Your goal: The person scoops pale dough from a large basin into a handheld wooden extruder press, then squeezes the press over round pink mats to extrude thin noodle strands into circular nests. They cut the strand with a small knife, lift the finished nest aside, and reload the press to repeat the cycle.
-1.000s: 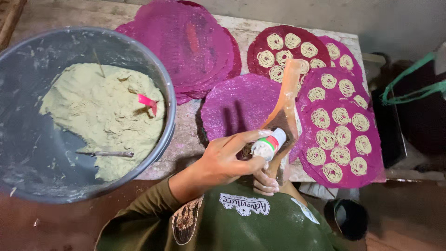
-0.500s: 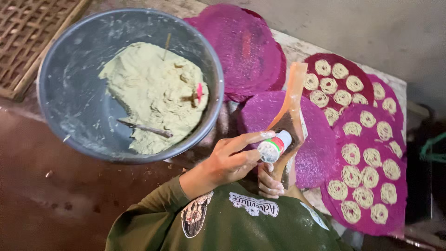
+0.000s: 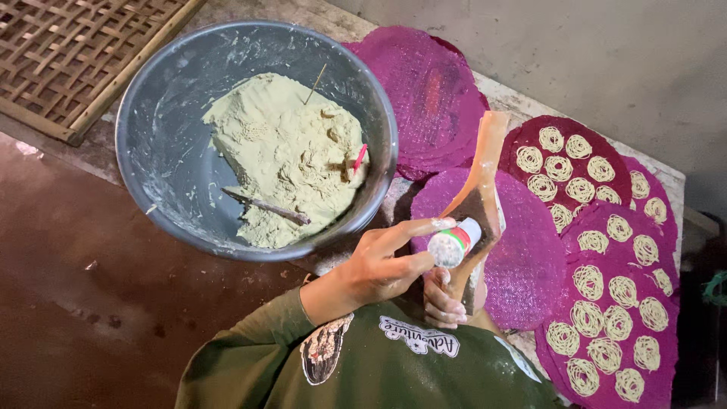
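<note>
Beside the dough bowl (image 3: 163, 136), the left hand (image 3: 379, 265) pinches a small bottle (image 3: 453, 244) shut-fingered; the right hand (image 3: 443, 299) curls tight round a wooden press (image 3: 477, 201) above purple mats (image 3: 530, 265).

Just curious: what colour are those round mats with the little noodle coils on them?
The round mats are magenta-purple, with pale cream noodle coils on top; the head view shows it.

head view, steep downward, close over table (image 3: 666, 182)
</note>
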A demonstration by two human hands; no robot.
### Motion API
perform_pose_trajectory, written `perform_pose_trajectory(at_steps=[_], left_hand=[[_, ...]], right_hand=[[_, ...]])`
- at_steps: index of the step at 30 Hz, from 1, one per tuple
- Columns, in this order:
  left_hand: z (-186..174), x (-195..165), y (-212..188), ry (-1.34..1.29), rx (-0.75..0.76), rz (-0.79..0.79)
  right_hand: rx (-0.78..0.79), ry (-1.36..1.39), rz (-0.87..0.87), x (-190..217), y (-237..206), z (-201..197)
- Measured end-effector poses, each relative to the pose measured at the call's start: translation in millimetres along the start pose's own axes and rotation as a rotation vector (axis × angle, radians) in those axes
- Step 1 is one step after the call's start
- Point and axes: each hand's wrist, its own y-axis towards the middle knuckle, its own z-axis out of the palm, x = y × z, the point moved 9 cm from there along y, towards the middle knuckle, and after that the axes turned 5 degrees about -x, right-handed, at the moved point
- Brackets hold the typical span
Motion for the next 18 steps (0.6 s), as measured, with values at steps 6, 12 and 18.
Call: perform_pose_trajectory(at_steps=[6,12,18], left_hand=[[-2,-1,-1,-0.040,-0.018,0.026],[4,4,-5,-0.084,-0.041,-0.016],[12,13,-9,-0.147,-0.015,-0.097]], right_hand=[[-0.021,0.008,-0.026,1,5,-1],[-0.098,-0.001,-0.112,-7,-5,3],[-0.174,0.010,-0.233,-7,-23,2]])
